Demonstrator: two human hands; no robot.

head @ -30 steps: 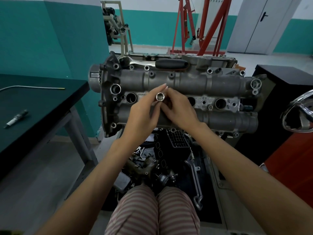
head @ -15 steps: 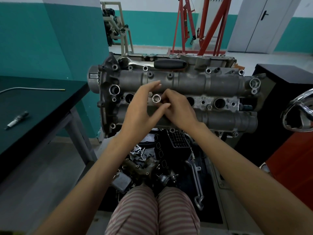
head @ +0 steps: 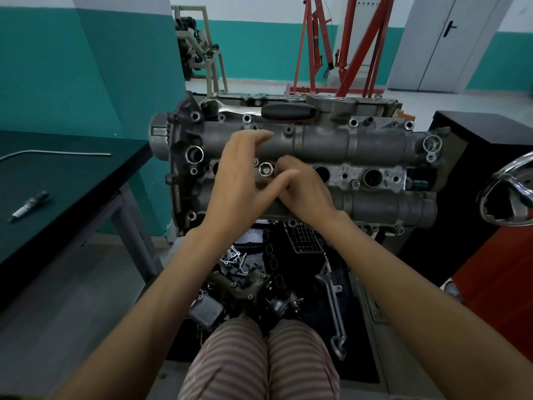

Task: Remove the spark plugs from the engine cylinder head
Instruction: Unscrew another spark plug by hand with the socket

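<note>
The grey cylinder head lies across the stand in front of me. A shiny socket stands in the second plug well from the left, its open end up. My right hand curls its fingers against the socket's right side and holds it. My left hand sits just left of the socket, with its fingers stretched over the upper cam cover and its thumb lying under the socket. Two open plug wells show to the right. One removed spark plug lies on the dark table at left.
A ratchet with a black handle rests along the top edge of the head. A thin metal rod lies on the dark table. Loose engine parts fill the tray below. A red engine hoist stands behind.
The socket has gone down from mid-air into the plug well. My left hand's fingers have come off the socket and spread over the cam cover.
</note>
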